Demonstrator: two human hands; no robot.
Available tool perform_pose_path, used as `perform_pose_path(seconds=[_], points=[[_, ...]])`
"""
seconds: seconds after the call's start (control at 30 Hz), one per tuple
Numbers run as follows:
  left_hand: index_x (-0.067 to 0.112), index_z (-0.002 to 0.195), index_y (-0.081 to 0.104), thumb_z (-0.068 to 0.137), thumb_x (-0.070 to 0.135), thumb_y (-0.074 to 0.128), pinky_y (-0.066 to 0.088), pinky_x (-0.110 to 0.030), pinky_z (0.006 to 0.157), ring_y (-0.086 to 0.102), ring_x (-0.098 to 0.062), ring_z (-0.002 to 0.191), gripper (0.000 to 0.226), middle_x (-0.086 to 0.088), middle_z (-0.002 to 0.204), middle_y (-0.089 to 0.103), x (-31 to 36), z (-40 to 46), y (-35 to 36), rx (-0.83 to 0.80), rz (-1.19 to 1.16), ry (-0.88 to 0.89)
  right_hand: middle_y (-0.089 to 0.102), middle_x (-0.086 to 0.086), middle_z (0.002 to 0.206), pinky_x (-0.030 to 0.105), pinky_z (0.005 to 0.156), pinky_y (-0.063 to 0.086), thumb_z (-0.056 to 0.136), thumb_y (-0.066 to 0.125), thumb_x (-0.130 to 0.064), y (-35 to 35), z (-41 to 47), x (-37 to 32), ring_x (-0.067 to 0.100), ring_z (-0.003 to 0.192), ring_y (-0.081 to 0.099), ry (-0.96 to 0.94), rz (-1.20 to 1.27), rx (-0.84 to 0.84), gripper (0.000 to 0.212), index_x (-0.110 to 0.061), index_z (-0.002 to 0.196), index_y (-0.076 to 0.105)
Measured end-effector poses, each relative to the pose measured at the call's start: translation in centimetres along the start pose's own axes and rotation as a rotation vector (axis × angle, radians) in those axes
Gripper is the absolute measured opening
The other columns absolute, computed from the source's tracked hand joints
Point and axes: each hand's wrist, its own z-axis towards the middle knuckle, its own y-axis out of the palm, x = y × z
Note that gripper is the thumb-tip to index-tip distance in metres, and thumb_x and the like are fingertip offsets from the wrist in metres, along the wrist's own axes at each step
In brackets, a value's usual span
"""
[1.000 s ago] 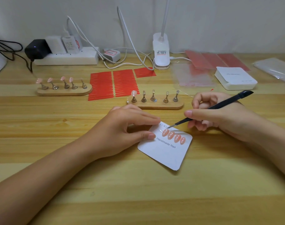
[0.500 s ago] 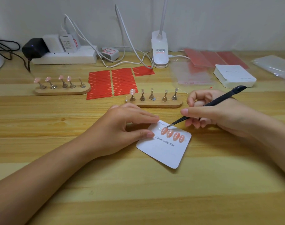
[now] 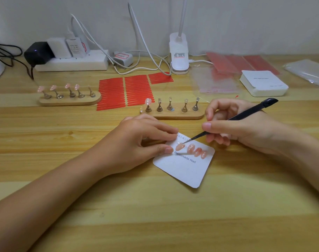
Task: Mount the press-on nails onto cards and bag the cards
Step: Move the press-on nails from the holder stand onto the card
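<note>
A white card [image 3: 186, 170] printed "Handmade Nail" lies on the wooden table, with several pink press-on nails [image 3: 196, 151] in a row on it. My left hand [image 3: 136, 142] pinches the card's upper left corner between forefinger and thumb. My right hand [image 3: 236, 131] grips black tweezers [image 3: 227, 120] whose tip touches the leftmost nail [image 3: 179, 147]. Behind the hands, a wooden stand [image 3: 173, 114] carries one pink nail [image 3: 147, 101] on its left peg. A second stand [image 3: 69, 99] at the left holds several nails.
Red adhesive strip sheets [image 3: 124, 91] lie between the stands. A stack of blank cards [image 3: 264, 84] and clear bags [image 3: 215, 80] sit at the back right. A power strip [image 3: 71, 62] with chargers and a clip lamp [image 3: 178, 55] line the wall.
The leftmost nail on the card now sits a little apart from the others, with the tweezers' tip on it. Both hands stay in much the same place.
</note>
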Motion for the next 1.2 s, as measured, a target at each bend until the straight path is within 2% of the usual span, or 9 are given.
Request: perform_pose_path(seconds=[0.27, 0.5, 0.63, 0.73, 0.77, 0.83, 0.93, 1.03, 1.2], points=[[0.025, 0.106, 0.069, 0.075, 0.037, 0.061, 0.038, -0.050, 0.093, 0.051, -0.006, 0.109, 0.035, 0.027, 0.111, 0.057, 0.0, 0.0, 0.0, -0.002, 0.005, 0.009, 0.058, 0.007, 0.050, 0.015, 0.037, 0.039, 0.052, 0.072, -0.020, -0.5, 0.0, 0.2, 0.009, 0.038, 0.049, 0.020, 0.095, 0.056, 0.017, -0.019, 0.061, 0.058], [0.023, 0.108, 0.069, 0.076, 0.034, 0.061, 0.039, -0.051, 0.093, 0.051, -0.006, 0.109, 0.035, 0.024, 0.113, 0.059, -0.1, 0.1, 0.0, -0.014, -0.011, 0.017, 0.051, -0.001, 0.046, 0.013, 0.037, 0.039, 0.055, 0.072, -0.016, -1.2, 0.4, 0.1, 0.008, 0.044, 0.057, 0.076, 0.136, -0.009, 0.013, -0.025, 0.055, 0.063], [0.022, 0.111, 0.067, 0.081, 0.028, 0.055, 0.039, -0.044, 0.096, 0.050, -0.001, 0.109, 0.033, 0.018, 0.117, 0.061, -0.2, 0.5, -0.7, -0.092, -0.026, 0.023, 0.053, -0.003, 0.049, 0.012, 0.038, 0.040, 0.057, 0.079, -0.006, -1.3, 0.4, 0.0, 0.007, 0.046, 0.056, 0.106, 0.167, -0.013, 0.026, -0.025, 0.054, 0.062], [0.022, 0.113, 0.066, 0.090, 0.018, 0.054, 0.037, -0.042, 0.099, 0.049, 0.000, 0.113, 0.027, 0.017, 0.120, 0.060, -0.2, 0.8, -1.0, -0.134, -0.023, 0.013, 0.054, -0.004, 0.050, 0.011, 0.038, 0.041, 0.057, 0.070, -0.013, -0.9, 0.3, -0.2, 0.006, 0.046, 0.057, 0.111, 0.195, 0.020, 0.014, -0.021, 0.060, 0.059], [0.025, 0.114, 0.065, 0.090, 0.021, 0.053, 0.035, -0.044, 0.100, 0.048, 0.000, 0.115, 0.027, 0.019, 0.121, 0.059, -0.2, 0.7, -1.0, -0.145, -0.024, 0.003, 0.054, -0.005, 0.049, 0.010, 0.038, 0.041, 0.058, 0.068, -0.013, -0.8, 0.3, -0.2, 0.006, 0.045, 0.058, 0.109, 0.204, 0.037, 0.015, -0.018, 0.064, 0.056], [0.038, 0.117, 0.057, 0.087, 0.038, 0.052, 0.031, -0.043, 0.104, 0.043, 0.004, 0.119, 0.031, 0.027, 0.122, 0.054, 0.0, 0.6, -1.0, -0.176, -0.015, -0.011, 0.054, -0.005, 0.047, 0.010, 0.037, 0.040, 0.059, 0.066, -0.011, -0.6, 0.1, -0.3, 0.005, 0.044, 0.058, 0.107, 0.203, 0.070, 0.019, -0.015, 0.070, 0.050], [0.055, 0.118, 0.037, 0.070, 0.065, 0.052, 0.021, -0.032, 0.107, 0.032, 0.013, 0.121, 0.052, 0.037, 0.124, 0.043, 0.2, 0.2, -0.8, -0.208, 0.072, 0.008, 0.053, -0.002, 0.044, 0.011, 0.035, 0.039, 0.058, 0.067, -0.012, -0.2, -0.1, -0.4, 0.006, 0.040, 0.056, 0.119, 0.192, 0.101, 0.021, -0.014, 0.070, 0.050], [0.057, 0.119, 0.031, 0.063, 0.066, 0.060, 0.016, -0.026, 0.106, 0.027, 0.015, 0.121, 0.064, 0.037, 0.126, 0.040, 0.3, 0.0, -0.6, -0.202, 0.126, 0.016, 0.057, 0.006, 0.048, 0.012, 0.035, 0.038, 0.056, 0.069, -0.014, 0.0, -0.2, -0.4, 0.007, 0.037, 0.054, 0.132, 0.175, 0.115, 0.021, -0.014, 0.068, 0.053], [0.057, 0.118, 0.032, 0.061, 0.067, 0.062, 0.015, -0.023, 0.105, 0.029, 0.014, 0.121, 0.065, 0.036, 0.125, 0.042, 0.2, 0.0, -0.5, -0.183, 0.115, 0.027, 0.061, 0.010, 0.052, 0.012, 0.035, 0.037, 0.056, 0.071, -0.014, 0.5, -0.2, -0.3, 0.007, 0.036, 0.052, 0.149, 0.149, 0.123, 0.020, -0.015, 0.068, 0.054]])
